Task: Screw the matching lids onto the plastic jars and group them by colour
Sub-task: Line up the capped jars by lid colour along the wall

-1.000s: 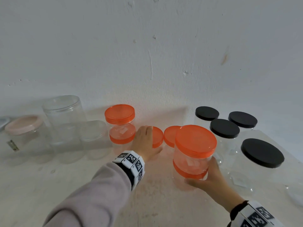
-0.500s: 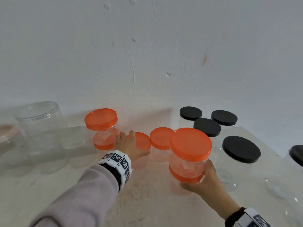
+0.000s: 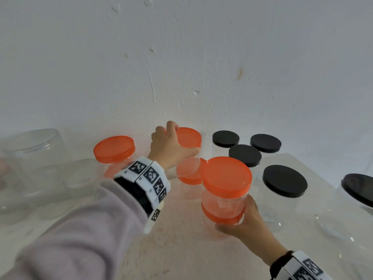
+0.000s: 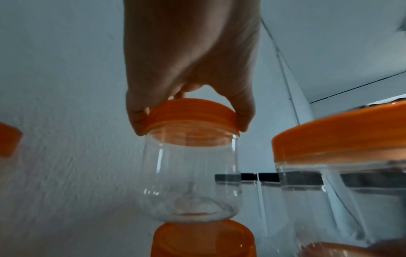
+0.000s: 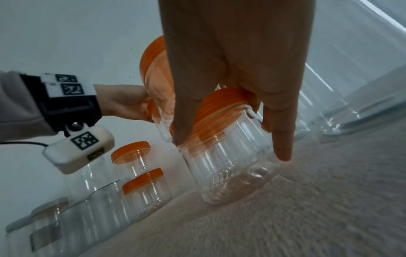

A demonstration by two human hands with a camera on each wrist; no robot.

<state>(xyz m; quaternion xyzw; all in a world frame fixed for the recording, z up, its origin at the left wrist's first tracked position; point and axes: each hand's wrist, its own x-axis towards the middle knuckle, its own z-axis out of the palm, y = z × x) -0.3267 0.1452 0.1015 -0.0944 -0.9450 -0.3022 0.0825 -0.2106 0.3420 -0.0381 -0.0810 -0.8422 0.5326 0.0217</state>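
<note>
My left hand (image 3: 175,142) grips a small clear jar by its orange lid (image 3: 188,137) and holds it upright near the wall. In the left wrist view the jar's base (image 4: 191,208) sits right over the lid of a second small orange jar (image 4: 204,238); I cannot tell whether they touch. My right hand (image 3: 242,219) is wrapped around the body of a larger orange-lidded jar (image 3: 226,178), thumb on one side and fingers on the other (image 5: 283,142), low over the table in front. A further orange-lidded jar (image 3: 114,148) stands to the left.
Several black-lidded clear jars (image 3: 245,155) cluster at the right, the biggest (image 3: 284,180) close to my right hand. Clear-lidded jars (image 3: 36,150) stand at the far left. The white wall runs directly behind the jars. The beige table top (image 3: 181,249) lies bare in front.
My left hand has lifted the small orange-lidded jar off the table and carried it over the neighbouring orange jar. The right hand keeps its hold on the large jar.
</note>
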